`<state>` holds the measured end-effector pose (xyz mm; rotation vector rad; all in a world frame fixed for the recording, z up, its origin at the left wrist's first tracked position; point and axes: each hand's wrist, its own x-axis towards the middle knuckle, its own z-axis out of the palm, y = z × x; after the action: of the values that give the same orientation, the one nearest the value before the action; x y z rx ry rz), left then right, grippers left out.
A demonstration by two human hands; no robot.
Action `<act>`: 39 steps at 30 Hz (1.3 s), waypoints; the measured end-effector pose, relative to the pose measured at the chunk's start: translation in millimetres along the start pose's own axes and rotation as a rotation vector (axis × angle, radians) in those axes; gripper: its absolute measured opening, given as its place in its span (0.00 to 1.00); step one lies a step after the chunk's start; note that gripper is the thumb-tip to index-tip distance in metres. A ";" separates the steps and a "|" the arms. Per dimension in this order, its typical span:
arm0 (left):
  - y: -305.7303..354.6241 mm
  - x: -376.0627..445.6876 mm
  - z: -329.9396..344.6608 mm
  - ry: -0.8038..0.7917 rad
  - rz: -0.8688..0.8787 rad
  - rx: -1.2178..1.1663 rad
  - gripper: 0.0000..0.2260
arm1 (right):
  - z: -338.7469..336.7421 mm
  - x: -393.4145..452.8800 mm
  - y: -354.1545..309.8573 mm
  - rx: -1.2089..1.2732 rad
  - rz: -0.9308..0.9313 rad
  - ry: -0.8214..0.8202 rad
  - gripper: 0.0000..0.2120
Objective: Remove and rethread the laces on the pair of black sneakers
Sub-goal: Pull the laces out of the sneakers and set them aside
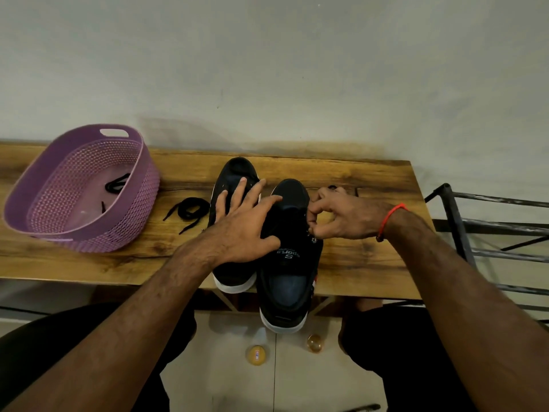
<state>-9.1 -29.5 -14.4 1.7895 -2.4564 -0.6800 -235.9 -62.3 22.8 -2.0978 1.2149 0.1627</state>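
Two black sneakers with white soles stand side by side on the wooden table [356,263], toes toward the wall. The right sneaker [289,281] overhangs the table's front edge. My left hand [243,224] lies spread with straight fingers across both shoes, over the left sneaker [234,173] and the right one's tongue. My right hand [341,215] is at the right sneaker's right eyelets, its fingertips pinching something small there that looks like a lace end; the lace itself is hidden. A loose black lace [187,211] lies coiled on the table left of the shoes.
A purple perforated basket [59,221] sits at the table's left end with another black lace [114,184] inside. A black metal rack [490,230] stands to the right of the table. Two small yellowish round objects [255,355] lie on the floor below.
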 end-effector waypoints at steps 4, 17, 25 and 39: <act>6.4 -0.3 -2.4 0.099 -0.004 -0.140 0.23 | -1.3 0.4 1.7 0.026 0.013 -0.052 0.04; 2.6 0.8 -9.9 0.000 -0.052 -0.186 0.32 | 31.7 16.5 -26.1 -0.246 -0.096 0.302 0.11; 0.9 -1.1 -9.3 -0.022 -0.031 -0.170 0.31 | 22.9 13.7 -20.9 -0.169 0.031 0.269 0.06; 11.6 -3.1 -6.5 0.157 0.008 -0.168 0.04 | 10.6 10.3 -9.5 0.051 0.080 0.106 0.13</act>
<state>-16.7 -25.9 -3.6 1.7009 -2.2336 -0.6940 -220.2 -60.1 15.3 -2.0369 1.3526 0.0570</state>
